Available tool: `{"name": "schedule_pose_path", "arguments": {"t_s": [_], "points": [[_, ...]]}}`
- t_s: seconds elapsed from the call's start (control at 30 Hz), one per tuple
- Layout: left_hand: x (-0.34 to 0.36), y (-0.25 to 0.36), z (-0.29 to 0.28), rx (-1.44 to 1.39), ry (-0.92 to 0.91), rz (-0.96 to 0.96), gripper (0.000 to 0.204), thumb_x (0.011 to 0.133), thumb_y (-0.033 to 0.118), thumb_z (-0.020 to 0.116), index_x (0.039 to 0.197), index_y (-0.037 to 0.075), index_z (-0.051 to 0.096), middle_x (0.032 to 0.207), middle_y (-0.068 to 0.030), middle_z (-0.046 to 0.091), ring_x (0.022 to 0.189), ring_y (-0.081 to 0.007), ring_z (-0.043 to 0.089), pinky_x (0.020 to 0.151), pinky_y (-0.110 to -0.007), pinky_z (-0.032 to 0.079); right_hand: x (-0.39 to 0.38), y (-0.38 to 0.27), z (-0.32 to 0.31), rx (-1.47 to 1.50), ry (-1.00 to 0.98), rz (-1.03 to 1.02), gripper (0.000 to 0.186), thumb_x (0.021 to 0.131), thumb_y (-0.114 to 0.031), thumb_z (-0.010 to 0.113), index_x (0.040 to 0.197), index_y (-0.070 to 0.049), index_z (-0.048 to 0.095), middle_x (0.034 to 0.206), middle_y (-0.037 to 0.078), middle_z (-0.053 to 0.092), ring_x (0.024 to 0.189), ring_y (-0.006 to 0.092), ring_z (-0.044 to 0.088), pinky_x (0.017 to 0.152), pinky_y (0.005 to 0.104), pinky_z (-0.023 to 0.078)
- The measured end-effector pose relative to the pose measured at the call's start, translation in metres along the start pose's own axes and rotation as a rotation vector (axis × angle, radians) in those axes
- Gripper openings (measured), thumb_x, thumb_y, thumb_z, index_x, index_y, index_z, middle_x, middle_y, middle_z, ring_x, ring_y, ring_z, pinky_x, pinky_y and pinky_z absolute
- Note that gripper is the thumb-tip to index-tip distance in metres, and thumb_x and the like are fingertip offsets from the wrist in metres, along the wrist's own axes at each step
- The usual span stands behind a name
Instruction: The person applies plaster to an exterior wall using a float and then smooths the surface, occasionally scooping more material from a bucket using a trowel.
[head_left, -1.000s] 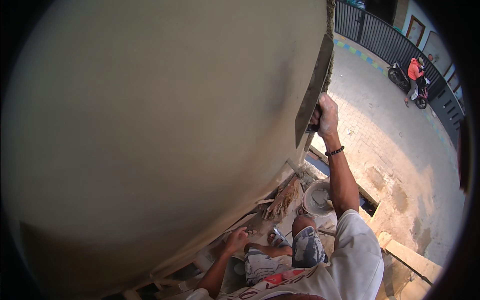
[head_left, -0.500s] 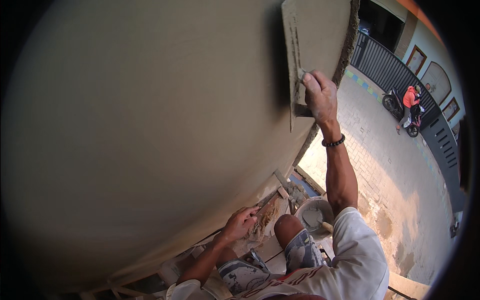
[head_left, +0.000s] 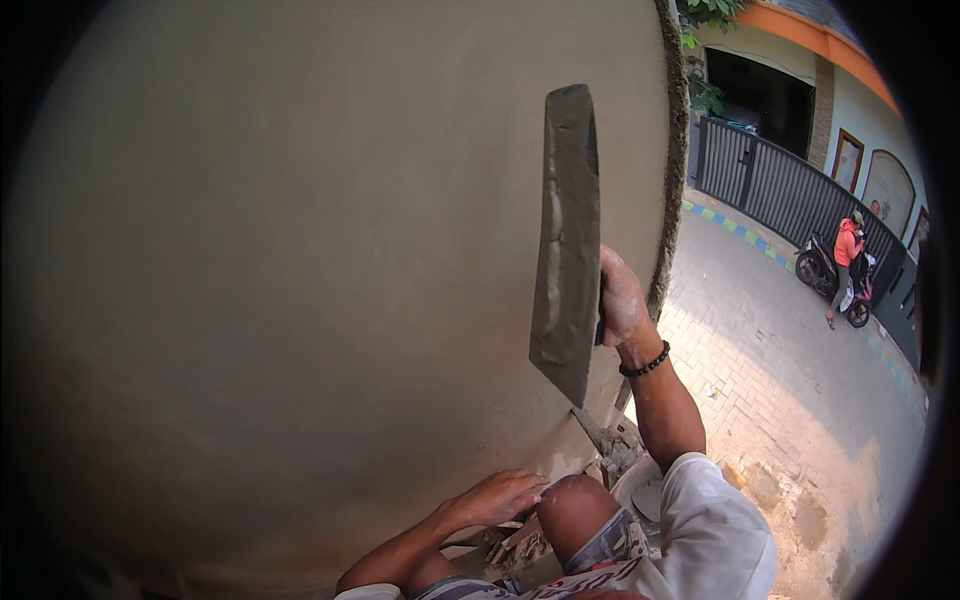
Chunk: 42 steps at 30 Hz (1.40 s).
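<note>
While right hand (head_left: 624,300) grips long trowel (head_left: 572,240) from behind, fingers curled toward handle side, blade stands nearly upright before grey plastered wall (head_left: 300,250), left of wall's rough edge (head_left: 675,150). Pale streak runs down blade. From where I stand, left hand (head_left: 498,498) low, fingers loosely extended, tips at bent knee (head_left: 578,512); whether pressing, cannot tell. Dark bead bracelet (head_left: 646,362) on right wrist. Beyond, on paved street (head_left: 720,340), person in coral jacket (head_left: 848,245) at motorbike (head_left: 812,268), near dark gate (head_left: 770,180).
</note>
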<state>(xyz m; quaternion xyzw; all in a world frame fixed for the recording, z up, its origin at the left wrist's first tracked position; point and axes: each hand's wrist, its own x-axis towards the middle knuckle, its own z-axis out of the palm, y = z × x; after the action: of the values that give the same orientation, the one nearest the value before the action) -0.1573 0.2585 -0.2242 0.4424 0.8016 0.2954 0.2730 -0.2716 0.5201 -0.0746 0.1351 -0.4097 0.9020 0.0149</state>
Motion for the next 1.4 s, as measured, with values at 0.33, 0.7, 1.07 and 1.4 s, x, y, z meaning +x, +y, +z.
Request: {"name": "schedule_pose_path", "arguments": {"t_s": [0.33, 0.7, 1.07, 1.4], "points": [[-0.003, -0.013, -0.008, -0.004, 0.015, -0.121, 0.04, 0.097, 0.027, 0.053, 0.129, 0.004, 0.053, 0.11, -0.0191, 0.058, 0.101, -0.0349, 0.058, 0.089, -0.042, 0.045, 0.098, -0.197, -0.12, -0.431, 0.4, -0.461, 0.041, 0.094, -0.049, 0.054, 0.087, -0.009, 0.059, 0.055, -0.003, 0.045, 0.038, 0.0074, 0.041, 0.036, 0.0241, 0.034], [0.017, -0.04, 0.016, -0.05, -0.167, -0.227, 0.04, 0.095, 0.026, 0.054, 0.129, 0.005, 0.053, 0.113, -0.0202, 0.058, 0.107, -0.0369, 0.055, 0.093, -0.045, 0.043, 0.068, -0.043, -0.059, -1.405, 0.376, -0.646, 0.046, 0.09, -0.043, 0.061, 0.083, 0.002, 0.054, 0.066, 0.031, 0.055, 0.066, 0.0496, 0.057, 0.061, 0.0508, 0.045], [0.025, -0.038, 0.015, 0.068, -0.156, -0.203, 0.042, 0.096, 0.027, 0.054, 0.132, 0.005, 0.051, 0.115, -0.0198, 0.058, 0.108, -0.0353, 0.055, 0.094, -0.044, 0.043, 0.113, -0.172, -0.148, -1.46, 0.758, -0.615, 0.06, 0.091, -0.052, 0.053, 0.086, 0.007, 0.06, 0.089, 0.033, 0.06, 0.09, 0.0485, 0.058, 0.078, 0.0502, 0.044], [0.01, -0.039, 0.028, 0.079, -0.147, -0.31, 0.038, 0.092, 0.023, 0.057, 0.124, 0.003, 0.055, 0.116, -0.0219, 0.058, 0.11, -0.0387, 0.055, 0.093, -0.044, 0.044, -0.006, 0.036, -0.293, -1.318, 0.775, -0.25, 0.056, 0.092, -0.05, 0.053, 0.087, 0.006, 0.056, 0.083, 0.032, 0.06, 0.078, 0.0486, 0.057, 0.072, 0.0476, 0.046]]}}
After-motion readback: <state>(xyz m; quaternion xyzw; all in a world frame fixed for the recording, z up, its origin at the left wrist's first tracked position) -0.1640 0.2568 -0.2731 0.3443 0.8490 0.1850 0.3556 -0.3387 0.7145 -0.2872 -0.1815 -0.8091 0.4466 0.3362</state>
